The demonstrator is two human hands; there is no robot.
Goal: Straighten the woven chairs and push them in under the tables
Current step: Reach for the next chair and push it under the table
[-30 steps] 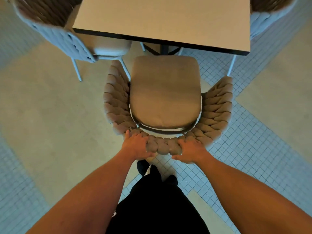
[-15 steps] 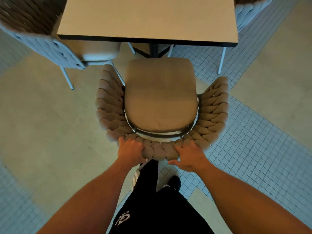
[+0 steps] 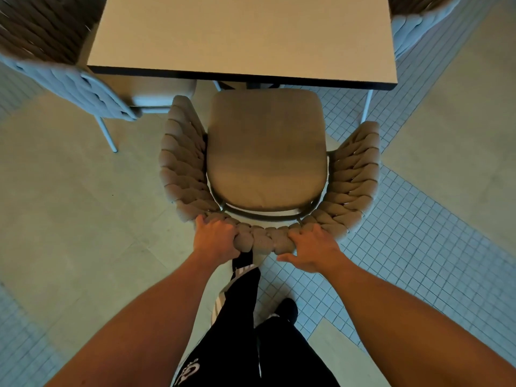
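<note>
Straight ahead of you, the woven chair [image 3: 266,152] faces the table [image 3: 243,34]; your left hand [image 3: 215,240] and right hand [image 3: 314,251] both grasp its near backrest, equally close.

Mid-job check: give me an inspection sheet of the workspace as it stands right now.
Surface: beige square table top with dark edge, bare.
Job's things: tan woven-back chair with brown seat cushion, square to the table, seat front at the table edge, not yet under.
Clutter: nothing seen.
Grippers: left hand grips the woven backrest rim; right hand holds the rim, thumb free.
Cables: nothing seen.
Surroundings: grey woven chair at the table's left side, another at far right; floor of plain slabs and small square tiles.
</note>
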